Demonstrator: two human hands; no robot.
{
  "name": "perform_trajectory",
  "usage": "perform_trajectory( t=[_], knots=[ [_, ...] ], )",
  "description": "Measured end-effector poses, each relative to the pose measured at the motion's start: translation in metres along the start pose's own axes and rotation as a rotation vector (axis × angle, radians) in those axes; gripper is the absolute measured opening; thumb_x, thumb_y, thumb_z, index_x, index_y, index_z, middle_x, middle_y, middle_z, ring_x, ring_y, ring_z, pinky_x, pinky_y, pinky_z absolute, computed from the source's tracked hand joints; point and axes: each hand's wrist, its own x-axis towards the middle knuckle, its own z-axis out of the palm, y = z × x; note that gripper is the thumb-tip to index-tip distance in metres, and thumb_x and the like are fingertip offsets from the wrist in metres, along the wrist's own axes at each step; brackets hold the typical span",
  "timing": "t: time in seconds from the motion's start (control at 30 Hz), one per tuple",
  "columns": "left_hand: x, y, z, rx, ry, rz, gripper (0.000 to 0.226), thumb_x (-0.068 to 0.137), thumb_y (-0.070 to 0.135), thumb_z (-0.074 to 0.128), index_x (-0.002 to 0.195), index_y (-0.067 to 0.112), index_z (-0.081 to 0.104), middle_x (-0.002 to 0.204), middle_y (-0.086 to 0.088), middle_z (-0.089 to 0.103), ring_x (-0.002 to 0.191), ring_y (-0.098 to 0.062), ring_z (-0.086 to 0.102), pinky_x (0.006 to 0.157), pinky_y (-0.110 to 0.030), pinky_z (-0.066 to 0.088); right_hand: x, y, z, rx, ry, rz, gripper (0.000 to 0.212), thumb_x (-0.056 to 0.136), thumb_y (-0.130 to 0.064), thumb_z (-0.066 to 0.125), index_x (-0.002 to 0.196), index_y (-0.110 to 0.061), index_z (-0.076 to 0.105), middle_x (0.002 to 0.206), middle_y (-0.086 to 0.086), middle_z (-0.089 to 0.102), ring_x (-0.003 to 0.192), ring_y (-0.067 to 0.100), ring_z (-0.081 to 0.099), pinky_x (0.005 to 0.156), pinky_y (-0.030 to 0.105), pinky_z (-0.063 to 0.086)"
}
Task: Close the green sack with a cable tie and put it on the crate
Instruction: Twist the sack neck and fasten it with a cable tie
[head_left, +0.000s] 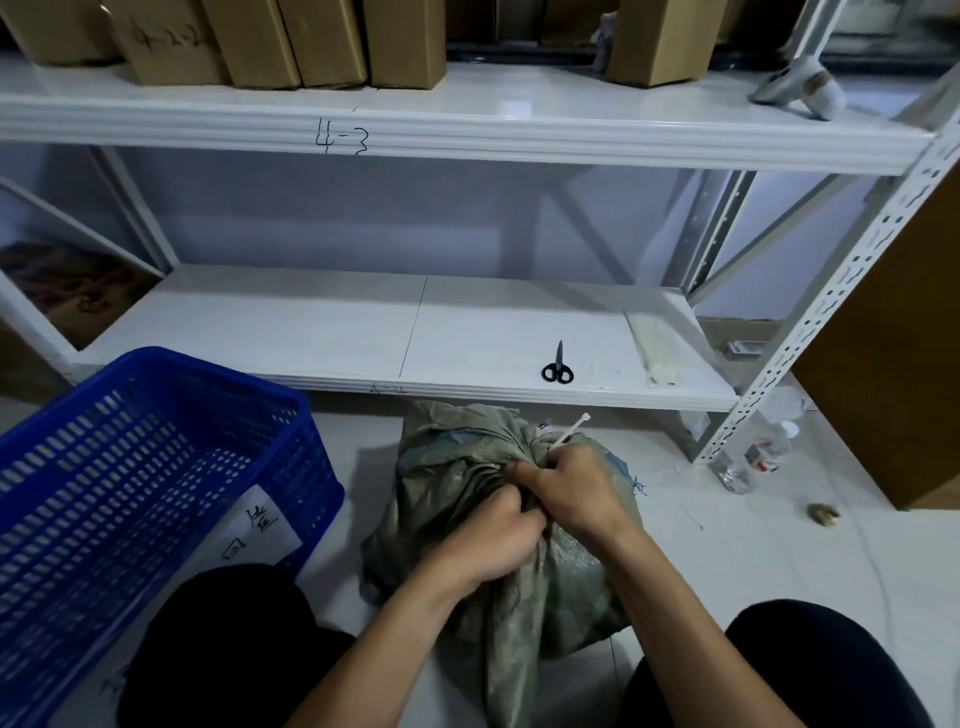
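Green sack (447, 467) sits on the floor (753, 561), mouth bunched into a neck at its top. Everything below is placed against that sack.

Both hands are on the neck, touching each other.
- Left hand (485, 540): on the near-left side of the neck. Grip fully closed, fingers curled round the bunched fabric.
- Right hand (574, 486): on the right side of the neck. Grip closed too, fingers curled in. The white cable tie (571, 428) comes out past its knuckles and slants up and away from the sack, head end free in the air. I read this grip as holding the tie. I cannot tell whether the tie goes round the neck, because the hands cover it.

The blue crate (156, 467) is left of the sack, near it but apart, with a strip of floor between them. Its open top faces up, and a white handwritten label (260, 535) is on the crate wall facing the sack. The sack is not on the crate.

Beyond the sack is the lower shelf (311, 322) of a white rack. It holds 1 pair of black scissors (557, 366), beyond and slightly right of the sack, blades shut and pointing away. Farther right on that shelf lies a pale bundle (652, 348) in clear wrap; I cannot tell the contents.

Above and beyond the sack, the upper shelf (467, 130) has "4-3" on its edge and carries cardboard boxes (260, 41).

Right of the sack on the floor there is a clear plastic bottle (753, 457) by the rack leg and a small brown thing (823, 513), too small to name.

2 dark-trousered knees (208, 649) flank the sack's near end.
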Motion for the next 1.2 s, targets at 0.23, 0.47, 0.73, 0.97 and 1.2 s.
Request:
perform_trajectory(
  t=[0.23, 0.47, 0.73, 0.97, 1.2],
  knots=[
    [0.003, -0.003, 0.011, -1.052, 0.174, -0.321, 0.045, 0.103, 0.038, 0.041, 0.1, 0.006, 0.072, 0.092, -0.014, 0.076, 0.083, -0.026, 0.071, 0.075, -0.034, 0.055, -0.002, -0.009, -0.018, -0.005, 0.036, 0.018, 0.036, 0.082, -0.043, 0.071, 0.076, -0.008, 0.072, 0.066, 0.001, 0.07, 0.055, 0.01, 0.059, 0.045, 0.014, 0.038],
    [0.009, -0.021, 0.016, -0.675, 0.611, -0.077, 0.029, 0.102, 0.027, 0.054, 0.09, 0.01, 0.074, 0.088, -0.008, 0.078, 0.092, -0.027, 0.073, 0.088, -0.046, 0.056, 0.001, -0.007, -0.005, 0.026, 0.039, 0.001, 0.04, 0.08, -0.043, 0.071, 0.062, -0.008, 0.065, 0.061, 0.004, 0.067, 0.066, 0.025, 0.065, 0.063, 0.034, 0.047],
    [0.001, -0.024, 0.001, 0.403, 0.955, 0.55, 0.018, 0.097, 0.015, 0.062, 0.081, 0.01, 0.067, 0.078, 0.0, 0.062, 0.069, -0.011, 0.054, 0.064, -0.02, 0.039, 0.001, -0.001, -0.001, -0.093, 0.037, -0.104, 0.043, 0.086, -0.04, 0.059, 0.054, -0.011, 0.057, 0.057, 0.004, 0.06, 0.06, 0.023, 0.057, 0.061, 0.031, 0.041],
    [0.027, -0.011, -0.015, 0.425, 0.73, 0.8, 0.023, 0.1, 0.016, 0.055, 0.102, 0.005, 0.075, 0.101, -0.007, 0.075, 0.092, -0.021, 0.069, 0.088, -0.038, 0.055, -0.01, -0.004, 0.001, -0.265, -0.007, -0.343, 0.038, 0.1, -0.025, 0.038, 0.079, -0.007, 0.064, 0.09, 0.023, 0.072, 0.081, 0.04, 0.067, 0.066, 0.038, 0.047],
    [0.036, -0.012, -0.013, 0.272, 0.585, 0.623, 0.021, 0.103, 0.02, 0.051, 0.089, 0.01, 0.063, 0.073, 0.005, 0.062, 0.064, -0.008, 0.056, 0.059, -0.028, 0.043, -0.015, -0.001, -0.004, -0.209, -0.131, -0.402, 0.029, 0.105, -0.023, 0.03, 0.101, -0.009, 0.055, 0.102, 0.023, 0.07, 0.089, 0.038, 0.066, 0.069, 0.034, 0.041]
  ],
)
